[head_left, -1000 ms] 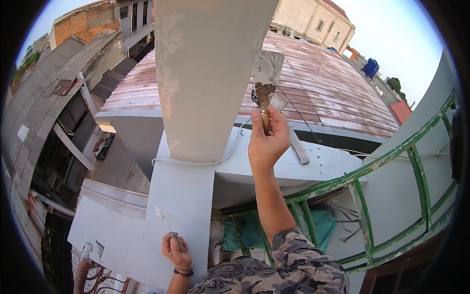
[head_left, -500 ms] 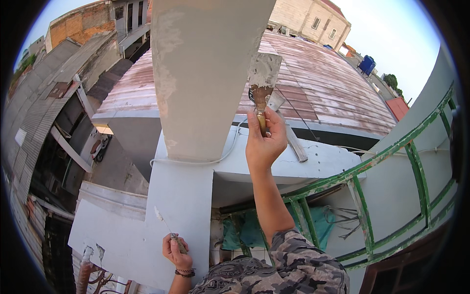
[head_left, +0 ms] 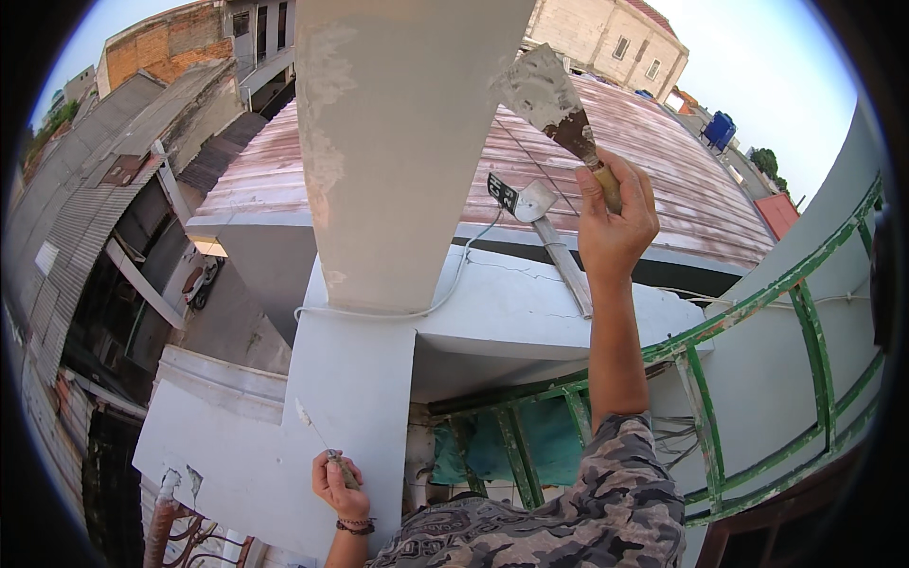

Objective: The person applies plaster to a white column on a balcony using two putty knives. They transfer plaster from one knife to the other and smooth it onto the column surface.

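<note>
My right hand point(head_left: 620, 227) is closed round the wooden handle of a putty knife point(head_left: 559, 99), raised ahead of me. Pale grey filler coats its wide blade, whose upper left corner is at or very near the right edge of a grey column point(head_left: 398, 180); contact I cannot tell. Low on the left, my left hand point(head_left: 331, 483) grips the short handle of a second knife-like tool point(head_left: 322, 440). Its thin blade appears edge-on, with white paste near the tip. Rough, lighter patches of filler run down the column's left side.
A pale cable point(head_left: 379, 313) loops round the column's foot on a white ledge point(head_left: 502, 293). A wooden stick point(head_left: 563, 260) with a small dark plate leans beyond it. At right curves a green metal ladder-like frame point(head_left: 701, 407). Past the ledge lies a rusty metal roof point(head_left: 653, 170).
My right hand has moved right with the putty knife, now tilted up and left, its blade higher. The stick's dark plate has come into view. My left hand has hardly moved.
</note>
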{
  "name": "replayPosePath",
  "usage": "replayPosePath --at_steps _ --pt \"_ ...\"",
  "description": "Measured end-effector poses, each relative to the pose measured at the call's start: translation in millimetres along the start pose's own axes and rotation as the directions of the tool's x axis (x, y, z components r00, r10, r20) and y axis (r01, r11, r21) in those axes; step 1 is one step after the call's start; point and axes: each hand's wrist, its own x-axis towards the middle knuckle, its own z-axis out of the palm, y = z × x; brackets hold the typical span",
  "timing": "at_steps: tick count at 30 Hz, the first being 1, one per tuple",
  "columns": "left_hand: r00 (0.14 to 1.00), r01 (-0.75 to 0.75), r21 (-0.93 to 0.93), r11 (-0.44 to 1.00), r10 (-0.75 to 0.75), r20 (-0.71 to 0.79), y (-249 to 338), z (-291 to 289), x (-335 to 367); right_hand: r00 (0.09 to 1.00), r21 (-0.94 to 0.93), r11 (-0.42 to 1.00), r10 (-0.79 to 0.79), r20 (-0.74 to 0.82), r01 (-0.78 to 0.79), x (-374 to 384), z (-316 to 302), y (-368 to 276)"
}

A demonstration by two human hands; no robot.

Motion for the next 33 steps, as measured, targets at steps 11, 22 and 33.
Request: replayPosePath --at_steps 11,22,33 --pt "1.0 -0.021 0.042 0.999 0.02 0.019 -1.3 -2.0 -0.1 0.999 0.057 0.997 0.042 0.027 -0.043 9.2 -2.1 5.1" --pt "1.0 -0.021 0.062 0.998 0.02 0.013 1.4 2.6 -0.3 0.996 0.126 0.988 0.088 0.016 -0.089 38.6 3.5 36.0" --pt "0.999 -0.027 0.058 0.998 0.026 0.024 -1.0 -0.5 -0.7 0.946 -0.236 0.916 -0.315 0.073 0.324 40.4 -25.5 -17.5"
